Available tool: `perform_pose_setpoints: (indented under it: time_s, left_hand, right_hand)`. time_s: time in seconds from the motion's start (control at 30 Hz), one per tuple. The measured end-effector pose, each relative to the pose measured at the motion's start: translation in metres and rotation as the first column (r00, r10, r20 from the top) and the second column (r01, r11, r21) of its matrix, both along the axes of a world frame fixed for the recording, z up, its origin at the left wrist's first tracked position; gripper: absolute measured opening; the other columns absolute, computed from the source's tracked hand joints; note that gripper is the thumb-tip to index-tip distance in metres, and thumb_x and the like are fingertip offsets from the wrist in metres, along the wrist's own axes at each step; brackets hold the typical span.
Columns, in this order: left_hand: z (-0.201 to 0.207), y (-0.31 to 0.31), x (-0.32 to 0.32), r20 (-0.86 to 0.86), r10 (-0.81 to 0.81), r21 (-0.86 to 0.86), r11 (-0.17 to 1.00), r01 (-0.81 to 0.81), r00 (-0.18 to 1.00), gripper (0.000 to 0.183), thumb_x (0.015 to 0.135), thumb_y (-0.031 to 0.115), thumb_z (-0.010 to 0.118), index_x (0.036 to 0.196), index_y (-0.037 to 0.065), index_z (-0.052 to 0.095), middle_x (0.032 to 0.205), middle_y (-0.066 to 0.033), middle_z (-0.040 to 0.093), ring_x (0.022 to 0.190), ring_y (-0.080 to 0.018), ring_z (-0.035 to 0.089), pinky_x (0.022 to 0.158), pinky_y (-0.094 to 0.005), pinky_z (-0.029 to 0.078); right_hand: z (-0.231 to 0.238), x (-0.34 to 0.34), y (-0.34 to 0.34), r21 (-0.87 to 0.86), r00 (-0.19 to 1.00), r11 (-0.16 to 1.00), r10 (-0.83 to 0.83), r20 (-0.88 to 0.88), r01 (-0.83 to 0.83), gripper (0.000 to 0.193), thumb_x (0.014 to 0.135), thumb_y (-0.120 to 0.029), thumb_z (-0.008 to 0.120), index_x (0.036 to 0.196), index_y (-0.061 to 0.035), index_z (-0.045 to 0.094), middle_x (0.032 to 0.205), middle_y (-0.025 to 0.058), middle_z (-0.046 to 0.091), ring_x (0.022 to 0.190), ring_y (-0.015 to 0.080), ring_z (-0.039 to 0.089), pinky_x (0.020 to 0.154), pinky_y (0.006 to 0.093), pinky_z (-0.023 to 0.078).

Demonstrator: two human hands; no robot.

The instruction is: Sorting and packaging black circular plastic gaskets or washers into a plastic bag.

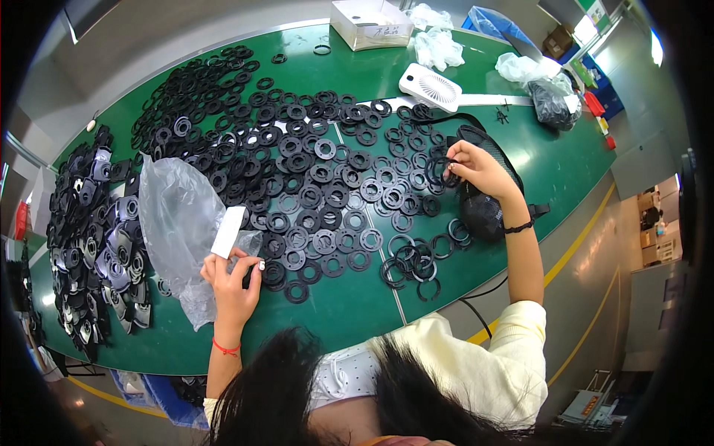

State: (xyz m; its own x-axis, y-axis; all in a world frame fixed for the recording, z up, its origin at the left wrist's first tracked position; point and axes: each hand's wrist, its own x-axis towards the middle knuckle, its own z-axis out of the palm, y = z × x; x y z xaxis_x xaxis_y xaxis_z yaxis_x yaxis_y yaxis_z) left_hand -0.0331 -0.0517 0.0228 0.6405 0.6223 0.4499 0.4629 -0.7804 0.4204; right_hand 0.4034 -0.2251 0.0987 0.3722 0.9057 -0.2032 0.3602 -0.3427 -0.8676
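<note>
At the near left of the green table, my left hand point(233, 286) is closed at the edge of a clear plastic bag point(178, 215), fingers bent. A white paper label point(228, 232) sticks up just beyond its fingertips. Farther right, my right hand point(480, 168) pinches a thin black ring point(437, 172) between thumb and fingers; whether it holds more than one I cannot tell. Below that wrist lies a dark rounded pouch point(482, 214). Many flat black washer-like rings point(323, 195) spread between my hands, and a cluster of thinner rings point(409, 262) lies near the front edge.
Curved black plastic parts point(100, 245) are heaped at the far left. A white handheld fan point(431, 87), a white box point(370, 26) and crumpled plastic bags point(437, 48) stand at the back. A bag of black pieces point(555, 105) sits at the back right. Cables hang off the front edge.
</note>
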Motion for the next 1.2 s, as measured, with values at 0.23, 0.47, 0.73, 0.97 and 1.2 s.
perform_pose_setpoints:
  time_s: [0.23, 0.47, 0.73, 0.97, 1.2]
  left_hand:
    - [-0.001, 0.0, -0.001, -0.008, 0.002, 0.0, 1.0, -0.002, 1.0, 0.016, 0.073, 0.007, 0.066, 0.088, 0.013, 0.066, 0.096, -0.0055, 0.056, 0.093, -0.0252, 0.042, 0.084, -0.0371, 0.027]
    - [-0.001, 0.0, -0.001, -0.01, 0.024, -0.028, 0.999, -0.024, 1.0, 0.017, 0.072, 0.009, 0.068, 0.087, 0.015, 0.066, 0.094, -0.0018, 0.056, 0.097, -0.0243, 0.044, 0.088, -0.0392, 0.027]
    - [-0.002, 0.0, -0.001, -0.014, 0.03, -0.026, 0.999, -0.031, 0.999, 0.017, 0.072, 0.009, 0.068, 0.087, 0.015, 0.066, 0.095, -0.0024, 0.056, 0.098, -0.0242, 0.044, 0.088, -0.0393, 0.027]
    - [-0.002, -0.001, 0.0, -0.019, 0.033, -0.014, 0.999, -0.033, 0.999, 0.016, 0.072, 0.009, 0.068, 0.087, 0.015, 0.066, 0.095, -0.0022, 0.056, 0.097, -0.0243, 0.044, 0.087, -0.0392, 0.027]
    - [-0.003, 0.0, -0.001, -0.01, 0.041, -0.029, 0.999, -0.041, 0.999, 0.016, 0.072, 0.01, 0.068, 0.087, 0.016, 0.067, 0.094, -0.0019, 0.056, 0.097, -0.0245, 0.044, 0.088, -0.0395, 0.027]
  right_hand:
    - [-0.015, -0.008, -0.021, -0.155, 0.907, 0.919, 0.31, -0.285, -0.363, 0.014, 0.091, -0.002, 0.049, 0.104, 0.003, 0.054, 0.083, 0.0061, 0.062, 0.077, 0.0127, 0.061, 0.071, 0.0267, 0.05]
    - [-0.027, -0.042, -0.045, -0.474, 0.751, 0.764, 0.601, 0.275, -0.438, 0.019, 0.077, -0.01, 0.063, 0.094, -0.0014, 0.065, 0.085, 0.0165, 0.066, 0.079, 0.0324, 0.064, 0.072, 0.0366, 0.051]
    - [-0.005, -0.069, -0.043, -0.502, 0.686, 0.849, 0.465, 0.559, -0.166, 0.032, 0.078, -0.009, 0.066, 0.108, 0.0003, 0.059, 0.092, 0.0175, 0.062, 0.086, 0.032, 0.062, 0.079, 0.0373, 0.05]
    - [-0.067, -0.081, 0.001, -0.305, 0.698, 0.949, 0.167, 0.696, 0.077, 0.08, 0.091, -0.055, 0.046, 0.145, -0.0029, 0.02, 0.14, 0.0402, 0.02, 0.128, 0.0583, 0.024, 0.103, 0.0575, 0.029]
    - [-0.103, -0.104, 0.045, -0.286, 0.605, 0.956, 0.187, 0.774, 0.07, 0.08, 0.091, -0.057, 0.04, 0.148, -0.0064, 0.014, 0.143, 0.0409, 0.009, 0.134, 0.0562, 0.01, 0.102, 0.0663, 0.02]
